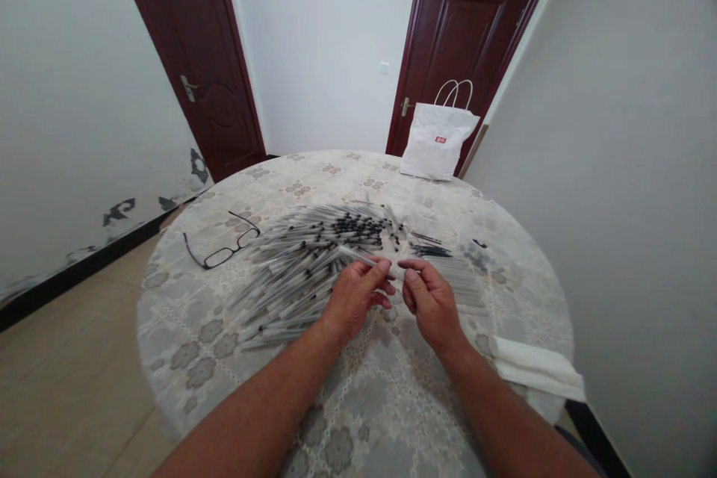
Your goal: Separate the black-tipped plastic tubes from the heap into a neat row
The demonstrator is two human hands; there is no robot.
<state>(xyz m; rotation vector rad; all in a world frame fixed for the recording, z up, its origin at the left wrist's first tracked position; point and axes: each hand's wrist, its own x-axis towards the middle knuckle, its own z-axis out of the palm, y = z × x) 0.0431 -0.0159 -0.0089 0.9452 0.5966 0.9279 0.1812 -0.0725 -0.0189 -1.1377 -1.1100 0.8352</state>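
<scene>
My left hand (354,295) pinches a thin, whitish translucent tube (354,254) that points up and left over the pile. Close beside it, at the tube's right end, my right hand (434,306) has thumb and forefinger drawn together; whatever sits between them is too small to make out. Left of and beyond my hands spreads a heap of slim, clear pen-like sticks (291,287), many with black ends. Past my right hand lie several thin black rods (430,249). A row of clear tubes (462,280) lies partly behind that hand.
A round table with a patterned lace cloth (336,448) carries everything. Eyeglasses (224,254) lie at left, a small black piece (479,243) at right. A folded white cloth or paper (535,367) lies at the right edge. A white paper bag (440,142) stands at the back.
</scene>
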